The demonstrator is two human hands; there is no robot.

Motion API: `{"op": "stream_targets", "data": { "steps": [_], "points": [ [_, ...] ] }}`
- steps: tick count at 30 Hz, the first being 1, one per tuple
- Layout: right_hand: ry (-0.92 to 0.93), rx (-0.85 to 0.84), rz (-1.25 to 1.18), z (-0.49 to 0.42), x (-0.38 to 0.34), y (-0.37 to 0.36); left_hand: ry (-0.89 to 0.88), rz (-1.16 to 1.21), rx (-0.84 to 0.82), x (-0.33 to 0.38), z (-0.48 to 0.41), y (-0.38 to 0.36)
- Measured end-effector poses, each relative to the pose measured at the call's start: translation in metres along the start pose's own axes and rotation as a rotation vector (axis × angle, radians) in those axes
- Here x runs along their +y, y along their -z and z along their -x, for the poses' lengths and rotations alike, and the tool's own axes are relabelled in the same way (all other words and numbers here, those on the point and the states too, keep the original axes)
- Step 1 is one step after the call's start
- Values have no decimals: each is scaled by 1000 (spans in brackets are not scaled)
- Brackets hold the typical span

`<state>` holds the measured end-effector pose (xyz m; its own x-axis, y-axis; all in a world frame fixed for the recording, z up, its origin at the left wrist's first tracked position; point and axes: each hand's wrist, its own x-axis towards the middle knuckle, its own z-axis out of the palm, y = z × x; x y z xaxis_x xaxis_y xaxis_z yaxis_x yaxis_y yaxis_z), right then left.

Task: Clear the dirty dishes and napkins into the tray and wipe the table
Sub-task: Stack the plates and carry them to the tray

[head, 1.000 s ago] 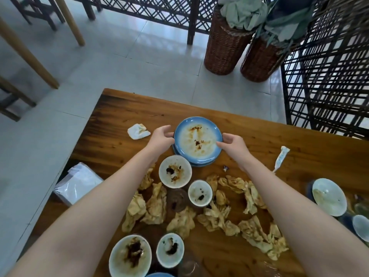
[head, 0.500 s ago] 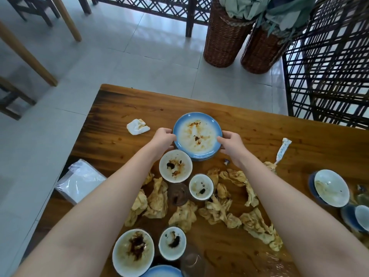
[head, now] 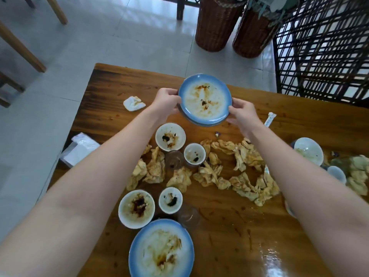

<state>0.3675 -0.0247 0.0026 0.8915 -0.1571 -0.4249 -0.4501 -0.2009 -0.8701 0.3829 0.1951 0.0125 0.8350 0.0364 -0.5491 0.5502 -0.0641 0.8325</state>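
Blue-rimmed dirty plate [head: 205,99] at upper centre, left hand [head: 166,102] and right hand [head: 242,114] gripping its opposite edges, stained napkins [head: 215,172] across the wooden worktop [head: 229,226] below.

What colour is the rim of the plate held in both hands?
The plate has a blue rim fading to a sauce-stained white centre, shown in the head view.
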Motion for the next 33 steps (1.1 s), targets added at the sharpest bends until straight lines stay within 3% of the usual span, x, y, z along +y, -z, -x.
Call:
{"op": "stream_targets", "data": {
  "steps": [15,33],
  "points": [
    [64,9,-79,127,13,49,-85,-67,-87,-7,125,-15],
    [15,-156,-62,283,101,43,-4,13,134,-146,313,0]
  ]
}}
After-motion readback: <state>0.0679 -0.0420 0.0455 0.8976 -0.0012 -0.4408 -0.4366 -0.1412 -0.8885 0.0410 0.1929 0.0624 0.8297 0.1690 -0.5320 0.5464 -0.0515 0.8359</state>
